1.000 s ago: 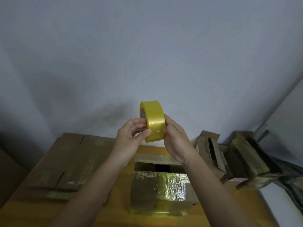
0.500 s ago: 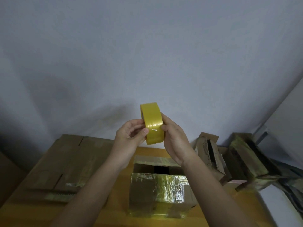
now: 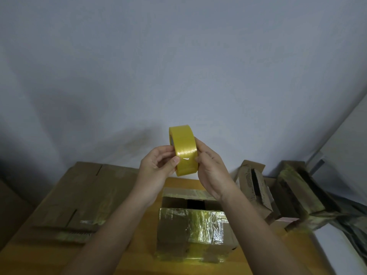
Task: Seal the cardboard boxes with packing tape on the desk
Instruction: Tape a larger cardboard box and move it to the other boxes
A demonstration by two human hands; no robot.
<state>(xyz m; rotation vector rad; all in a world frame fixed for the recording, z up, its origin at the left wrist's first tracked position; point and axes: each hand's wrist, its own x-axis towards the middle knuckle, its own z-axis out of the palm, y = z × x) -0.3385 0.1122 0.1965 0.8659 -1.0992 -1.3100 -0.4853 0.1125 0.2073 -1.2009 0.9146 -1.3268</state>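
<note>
The yellow tape roll (image 3: pixel 184 150) stands on edge in the air, its outer band facing the camera and its core axis running from 9 to 3 o'clock, slightly tilted. It sits between both hands, above the counter (image 3: pixel 143 245). The left hand (image 3: pixel 158 167) at 9 o'clock pinches it, thumb pressed on the band; the right hand (image 3: pixel 211 171) at 3 o'clock grips its other side. Toward 6 o'clock below them, a cardboard box (image 3: pixel 193 229) rests on the counter, its top partly open, shiny tape across its near flap
</note>
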